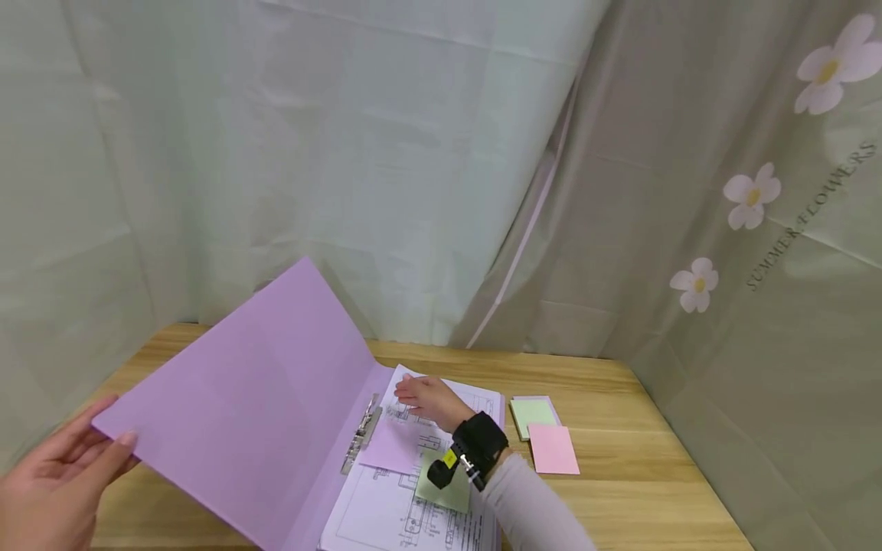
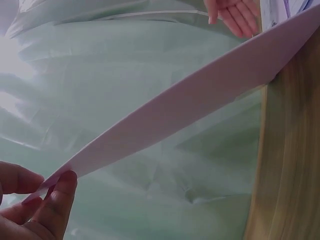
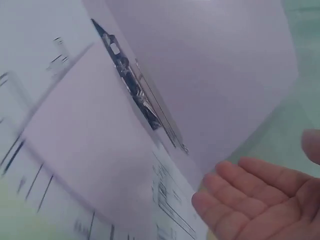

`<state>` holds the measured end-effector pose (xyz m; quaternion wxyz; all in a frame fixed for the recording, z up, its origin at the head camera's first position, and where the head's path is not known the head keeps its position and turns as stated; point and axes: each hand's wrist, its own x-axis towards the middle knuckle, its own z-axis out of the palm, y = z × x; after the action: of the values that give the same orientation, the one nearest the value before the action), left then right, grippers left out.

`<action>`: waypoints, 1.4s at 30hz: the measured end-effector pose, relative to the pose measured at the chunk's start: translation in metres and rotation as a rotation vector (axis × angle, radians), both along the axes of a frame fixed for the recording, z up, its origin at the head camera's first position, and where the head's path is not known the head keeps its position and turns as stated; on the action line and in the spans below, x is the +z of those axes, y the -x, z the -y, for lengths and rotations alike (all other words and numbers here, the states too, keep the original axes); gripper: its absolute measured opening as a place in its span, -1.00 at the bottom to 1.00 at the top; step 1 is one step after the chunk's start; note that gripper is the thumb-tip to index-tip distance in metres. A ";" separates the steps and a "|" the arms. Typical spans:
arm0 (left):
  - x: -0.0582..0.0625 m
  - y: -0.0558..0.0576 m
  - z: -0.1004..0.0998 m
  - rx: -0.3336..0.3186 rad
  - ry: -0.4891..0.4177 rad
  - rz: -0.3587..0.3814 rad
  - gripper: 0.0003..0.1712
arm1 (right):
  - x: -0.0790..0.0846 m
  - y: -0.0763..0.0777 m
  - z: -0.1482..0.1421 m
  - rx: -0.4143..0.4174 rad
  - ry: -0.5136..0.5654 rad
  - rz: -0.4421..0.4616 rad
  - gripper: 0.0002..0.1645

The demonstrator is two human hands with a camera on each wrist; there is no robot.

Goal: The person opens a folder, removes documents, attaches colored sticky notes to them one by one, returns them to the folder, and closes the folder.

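A purple folder (image 1: 255, 398) stands with its cover tilted up on the left and a metal clip (image 1: 361, 434) along its spine. My left hand (image 1: 65, 467) pinches the outer corner of the cover between thumb and fingers; the left wrist view shows the cover (image 2: 165, 112) edge-on. Over the printed sheets (image 1: 375, 509) inside, my right hand (image 1: 434, 402) is held with its fingers extended and nothing in them. Below it on the sheets lie a purple sticky note (image 1: 389, 448) and a green sticky note (image 1: 451, 497), the green one partly hidden by the wrist camera.
Right of the folder, a pink sticky note (image 1: 553, 449) overlaps a green sticky pad (image 1: 534, 415) on the wooden table (image 1: 641, 459). Pale curtains (image 1: 386, 168) hang behind the table and along its sides, with printed flowers on the right.
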<state>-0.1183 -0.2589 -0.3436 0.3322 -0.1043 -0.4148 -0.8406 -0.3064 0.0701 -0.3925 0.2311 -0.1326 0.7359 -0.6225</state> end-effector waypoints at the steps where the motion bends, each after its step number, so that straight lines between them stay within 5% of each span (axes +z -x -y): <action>1: 0.000 0.001 0.000 -0.006 0.000 -0.007 -0.44 | -0.001 0.002 0.005 0.006 0.018 0.018 -0.36; 15: -0.004 0.005 0.002 -0.021 0.009 0.010 -0.43 | -0.019 0.012 0.038 -0.071 0.140 0.117 -0.29; 23: -0.012 0.010 0.009 0.021 0.035 0.020 -0.45 | -0.015 0.004 0.040 -0.115 0.191 -0.015 -0.57; 28: -0.012 0.014 0.010 -0.012 0.044 -0.011 -0.44 | -0.008 -0.003 0.042 -0.135 0.049 -0.194 -0.68; 37: -0.012 0.017 0.010 -0.038 0.037 -0.065 -0.44 | 0.008 -0.036 0.047 0.011 -0.410 -0.783 -0.67; 42: -0.012 0.017 0.010 -0.034 0.028 -0.052 -0.44 | 0.007 -0.051 0.048 0.058 -0.533 -0.986 -0.66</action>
<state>-0.1348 -0.2688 -0.3556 0.3269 -0.1376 -0.4158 -0.8374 -0.2552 0.0216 -0.3851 -0.0980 -0.3650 0.8847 -0.2728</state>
